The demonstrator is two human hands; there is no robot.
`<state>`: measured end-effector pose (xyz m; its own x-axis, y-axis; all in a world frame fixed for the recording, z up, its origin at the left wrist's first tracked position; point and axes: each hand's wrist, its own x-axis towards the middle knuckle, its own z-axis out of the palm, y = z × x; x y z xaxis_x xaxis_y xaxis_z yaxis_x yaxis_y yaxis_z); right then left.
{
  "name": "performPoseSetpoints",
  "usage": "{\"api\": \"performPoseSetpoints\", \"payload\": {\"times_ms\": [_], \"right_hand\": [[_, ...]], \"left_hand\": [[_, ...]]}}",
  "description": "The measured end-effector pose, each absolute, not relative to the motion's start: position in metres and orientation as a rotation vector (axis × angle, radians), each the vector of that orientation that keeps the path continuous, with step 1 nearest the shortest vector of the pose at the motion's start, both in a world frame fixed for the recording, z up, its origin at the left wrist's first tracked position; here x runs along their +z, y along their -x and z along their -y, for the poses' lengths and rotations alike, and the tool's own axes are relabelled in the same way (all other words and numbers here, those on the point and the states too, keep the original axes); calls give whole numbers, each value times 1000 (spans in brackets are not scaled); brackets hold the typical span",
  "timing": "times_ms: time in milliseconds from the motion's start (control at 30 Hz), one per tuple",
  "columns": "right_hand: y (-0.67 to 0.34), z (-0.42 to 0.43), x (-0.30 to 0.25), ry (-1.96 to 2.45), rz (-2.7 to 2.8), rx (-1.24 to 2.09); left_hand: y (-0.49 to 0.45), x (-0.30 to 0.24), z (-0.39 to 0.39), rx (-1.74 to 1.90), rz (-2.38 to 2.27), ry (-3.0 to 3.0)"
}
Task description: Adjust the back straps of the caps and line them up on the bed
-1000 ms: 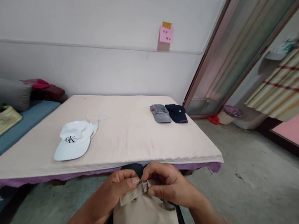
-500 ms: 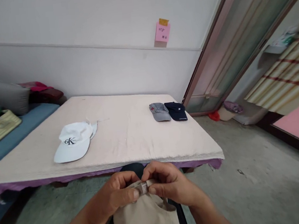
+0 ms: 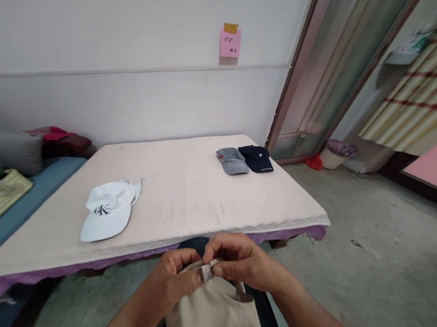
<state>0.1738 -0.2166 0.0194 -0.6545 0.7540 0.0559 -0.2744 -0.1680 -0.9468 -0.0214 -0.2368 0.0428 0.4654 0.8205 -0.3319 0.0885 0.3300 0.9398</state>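
A beige cap (image 3: 213,317) rests over my lap, its back opening and strap turned up toward me. My left hand (image 3: 176,280) pinches the strap's left side between thumb and fingers. On the other side, my right hand (image 3: 240,265) grips the strap, thumb pressed beside a small pale tag or buckle (image 3: 207,272). Ahead on the bed lies a white cap (image 3: 106,211) with black "CK" lettering. Farther back to the right, a grey cap (image 3: 233,161) with a red mark sits against a navy cap (image 3: 256,158).
The bed (image 3: 191,197) has a cream cover with purple cloth under its front edge. A grey cushion (image 3: 6,147) and a blue mat (image 3: 56,175) are at the left. A pink note (image 3: 230,42) hangs on the wall; a bin (image 3: 336,153) stands right.
My view has turned slightly. Both hands have shifted a little left on the beige cap's strap, and the pale piece between the thumbs has tilted. The other caps stay put.
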Motion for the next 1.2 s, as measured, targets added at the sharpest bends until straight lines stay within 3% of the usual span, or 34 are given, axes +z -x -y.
{"api": "performPoseSetpoints", "payload": {"times_ms": [1200], "right_hand": [[-166, 206, 19, 546, 1277, 2071]], "left_hand": [[45, 42, 236, 447, -879, -1188]]}}
